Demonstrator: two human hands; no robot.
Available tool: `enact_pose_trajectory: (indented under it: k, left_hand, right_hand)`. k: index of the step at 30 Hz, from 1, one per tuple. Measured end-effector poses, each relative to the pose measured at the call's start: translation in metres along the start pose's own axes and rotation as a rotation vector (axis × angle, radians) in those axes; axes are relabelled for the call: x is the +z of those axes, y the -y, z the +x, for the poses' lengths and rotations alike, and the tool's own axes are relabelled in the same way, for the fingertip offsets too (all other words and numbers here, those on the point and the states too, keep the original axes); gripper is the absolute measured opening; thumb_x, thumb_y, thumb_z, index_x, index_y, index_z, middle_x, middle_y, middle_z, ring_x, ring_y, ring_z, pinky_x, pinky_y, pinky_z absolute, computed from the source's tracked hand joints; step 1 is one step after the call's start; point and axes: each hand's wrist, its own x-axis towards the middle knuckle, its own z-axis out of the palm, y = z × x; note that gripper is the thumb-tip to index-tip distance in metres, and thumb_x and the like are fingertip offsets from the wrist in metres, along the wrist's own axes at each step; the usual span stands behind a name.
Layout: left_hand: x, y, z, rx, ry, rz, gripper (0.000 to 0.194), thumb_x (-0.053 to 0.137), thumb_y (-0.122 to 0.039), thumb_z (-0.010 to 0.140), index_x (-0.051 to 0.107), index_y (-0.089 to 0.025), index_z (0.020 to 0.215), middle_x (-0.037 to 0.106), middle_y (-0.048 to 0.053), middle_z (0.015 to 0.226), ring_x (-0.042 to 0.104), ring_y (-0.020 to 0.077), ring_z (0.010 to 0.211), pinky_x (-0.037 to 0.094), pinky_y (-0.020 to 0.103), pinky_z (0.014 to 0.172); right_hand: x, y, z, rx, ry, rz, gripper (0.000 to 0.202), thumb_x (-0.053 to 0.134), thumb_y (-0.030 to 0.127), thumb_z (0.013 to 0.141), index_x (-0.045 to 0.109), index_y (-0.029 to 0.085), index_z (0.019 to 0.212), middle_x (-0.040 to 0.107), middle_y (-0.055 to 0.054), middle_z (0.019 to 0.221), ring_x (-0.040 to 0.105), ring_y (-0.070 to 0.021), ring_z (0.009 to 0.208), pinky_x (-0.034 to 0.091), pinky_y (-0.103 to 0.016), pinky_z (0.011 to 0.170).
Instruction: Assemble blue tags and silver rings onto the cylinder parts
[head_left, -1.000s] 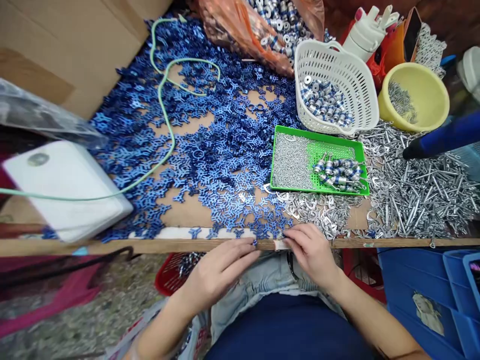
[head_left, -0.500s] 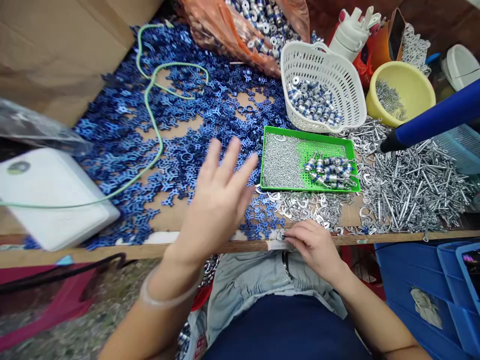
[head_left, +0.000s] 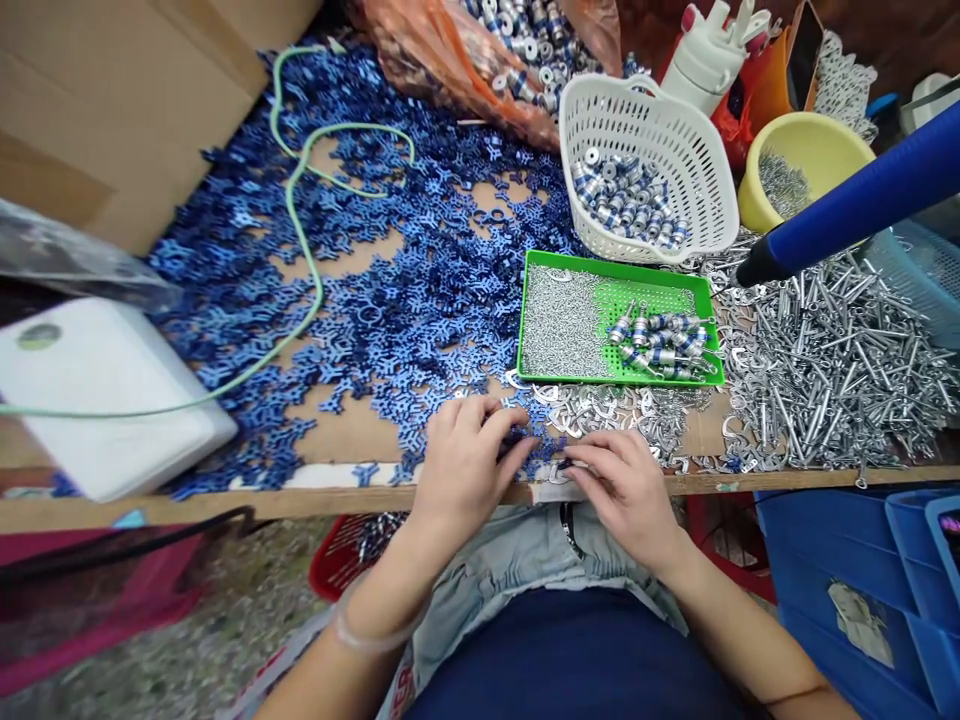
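My left hand (head_left: 469, 460) rests at the table's front edge with its fingers curled down over small blue three-armed pieces (head_left: 536, 425). Some dark blue shows between its thumb and fingers, but what they grip is hidden. Close by on the right, my right hand (head_left: 630, 490) pinches a small metal part (head_left: 561, 466) between thumb and fingertips at the edge; its exact shape is too small to tell. Behind that hand lie flat silver hook-shaped pieces (head_left: 611, 410). A green tray (head_left: 622, 380) beyond them holds tiny silver bits and several blue-and-silver cylinders with wire loops.
More blue pieces (head_left: 435, 280) spread across the left, crossed by a pale green cord (head_left: 304, 235). A white box (head_left: 112, 390) stands left. At the back are a white basket (head_left: 697, 170) and a yellow bowl (head_left: 832, 150). A blue pole (head_left: 855, 205) juts over silver pins (head_left: 825, 370).
My left hand, spread and raised over the blue pieces before, has come down and right, its fingers now curled beside my right hand. My right hand stays in nearly the same place.
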Motion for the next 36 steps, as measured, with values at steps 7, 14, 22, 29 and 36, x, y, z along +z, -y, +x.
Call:
enact_pose_trajectory:
  k: [7,14,22,29,36]
  left_hand:
    - [-0.005,-0.014,0.016,-0.011,-0.002,-0.277,0.007,0.058,-0.025,0.082,0.061,-0.02,0.079,0.067,0.001,0.073,0.058,0.0179,0.069,0.045,0.032,0.064]
    - [0.014,-0.036,0.024,0.267,-0.074,-0.264,0.029,0.048,-0.016,0.087,0.054,-0.011,0.116,0.065,0.012,0.11,0.059,0.0208,0.103,0.05,0.035,0.087]
    - [0.017,-0.019,-0.005,0.286,0.03,0.089,0.036,0.051,-0.018,0.086,0.051,-0.01,0.121,0.053,0.018,0.128,0.039,0.0348,0.127,0.026,0.058,0.105]
    - [0.02,-0.025,0.004,0.449,0.003,-0.009,0.035,0.053,-0.021,0.085,0.052,-0.014,0.12,0.057,0.013,0.125,0.04,0.0297,0.127,0.029,0.052,0.106]
    - [0.006,-0.026,0.008,0.492,-0.106,-0.057,0.029,0.061,-0.017,0.08,0.059,-0.017,0.109,0.066,0.01,0.112,0.055,0.0289,0.112,0.035,0.053,0.101]
  right_hand:
    - [-0.017,-0.014,0.003,0.061,-0.172,-0.023,0.014,0.055,0.017,0.084,0.065,0.023,0.092,0.065,-0.003,0.086,0.056,-0.0185,0.085,0.048,-0.036,0.074]
    - [-0.017,-0.025,0.005,-0.063,-0.271,-0.179,0.023,0.055,0.017,0.084,0.061,0.022,0.106,0.065,-0.006,0.098,0.057,-0.0188,0.094,0.049,-0.036,0.081]
    - [-0.017,-0.046,0.01,-0.353,0.065,-0.451,0.04,0.045,0.03,0.09,0.046,0.016,0.127,0.051,-0.007,0.132,0.04,-0.022,0.127,0.033,-0.046,0.107]
    - [-0.025,-0.057,0.025,-0.329,-0.146,-0.184,0.022,0.054,0.02,0.085,0.061,0.02,0.106,0.069,-0.005,0.099,0.061,-0.0174,0.095,0.051,-0.037,0.084]
    - [-0.067,-0.043,0.031,-0.134,-0.626,0.018,0.022,0.049,0.018,0.088,0.061,0.03,0.101,0.066,0.0,0.087,0.062,-0.0149,0.083,0.051,-0.034,0.072]
